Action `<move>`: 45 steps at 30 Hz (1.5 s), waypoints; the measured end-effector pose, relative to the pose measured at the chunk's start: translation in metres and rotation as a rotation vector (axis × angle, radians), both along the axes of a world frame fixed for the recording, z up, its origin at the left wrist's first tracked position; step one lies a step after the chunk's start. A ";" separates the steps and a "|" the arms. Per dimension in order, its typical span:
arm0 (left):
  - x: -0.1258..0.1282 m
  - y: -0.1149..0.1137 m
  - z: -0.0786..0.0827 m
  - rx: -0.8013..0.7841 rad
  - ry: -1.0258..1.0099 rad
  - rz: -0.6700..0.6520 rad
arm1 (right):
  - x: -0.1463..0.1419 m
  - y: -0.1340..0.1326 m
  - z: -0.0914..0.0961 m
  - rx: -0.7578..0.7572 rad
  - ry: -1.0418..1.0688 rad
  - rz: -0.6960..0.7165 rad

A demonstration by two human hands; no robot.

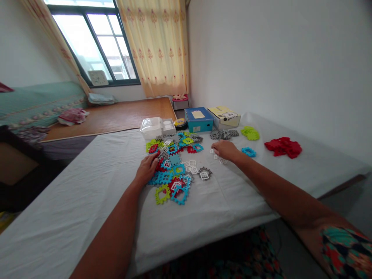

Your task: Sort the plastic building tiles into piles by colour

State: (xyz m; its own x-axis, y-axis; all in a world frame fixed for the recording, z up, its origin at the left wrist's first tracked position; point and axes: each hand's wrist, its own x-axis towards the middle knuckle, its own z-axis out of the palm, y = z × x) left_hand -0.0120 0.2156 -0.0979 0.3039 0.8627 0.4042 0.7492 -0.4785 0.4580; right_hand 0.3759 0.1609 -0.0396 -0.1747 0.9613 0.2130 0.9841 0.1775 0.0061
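Observation:
My left hand (147,167) rests at the left edge of a mixed pile of plastic building pieces, its fingers loosely apart and touching red pieces (161,165). Blue panels (165,178), a lime-green frame piece (162,194) and a grey piece (205,173) lie in the same pile. Further right, my right hand (226,149) is closed with fingertips pinched down on a small white window piece (212,151). More white window pieces (222,161) lie just below that hand. Other white window pieces (192,169) are scattered between my hands.
Separate heaps of grey (223,134), lime-green (250,133), blue (248,152) and red pieces (283,147) lie around the right hand. Behind stand a clear plastic container (151,128), a round tin (180,124), a blue box (199,120) and a yellow box (224,116). A wall borders the right.

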 end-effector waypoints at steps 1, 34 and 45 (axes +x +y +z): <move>0.000 0.000 0.000 0.003 0.000 -0.002 | 0.000 0.000 0.002 0.016 0.027 0.004; -0.001 -0.001 0.000 -0.012 0.009 0.001 | -0.064 -0.014 -0.019 -0.125 0.221 0.520; 0.000 -0.002 0.001 -0.005 0.008 0.001 | -0.066 -0.013 -0.035 -0.180 0.438 0.558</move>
State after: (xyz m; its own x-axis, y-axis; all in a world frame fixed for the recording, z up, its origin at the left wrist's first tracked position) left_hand -0.0116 0.2140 -0.0973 0.3067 0.8647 0.3978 0.7531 -0.4761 0.4541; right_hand 0.3100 0.1482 -0.0745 -0.5840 0.7807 0.2223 0.6525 0.6143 -0.4437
